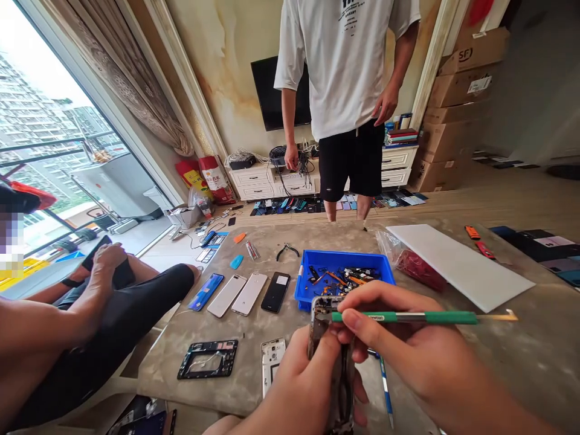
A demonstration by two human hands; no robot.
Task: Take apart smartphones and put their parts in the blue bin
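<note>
Gripping an opened phone body [343, 389] with fingers closed round its sides, the left hand [308, 371] keeps it tilted up at the centre. The right hand [403, 341] pinches a green-handled hand tool [446, 318], its left end over the phone's upper part; white lettering on the handle is only partly legible, seemingly "ORIG…". Below the right hand lies a blue-and-white pen-shaped tool [386, 393].

Just beyond both hands sits a blue plastic bin [335, 256] of small phone parts [357, 277]. Left of it lies a black phone [275, 292] bearing a white label too small to read. Just left of the left hand is a white phone shell [272, 353], and farther left a black phone frame [208, 345]. Far beyond the right hand, a stacked carton [480, 54] reads "SF"; the print on a standing person's white T-shirt [348, 84] cannot be made out.
</note>
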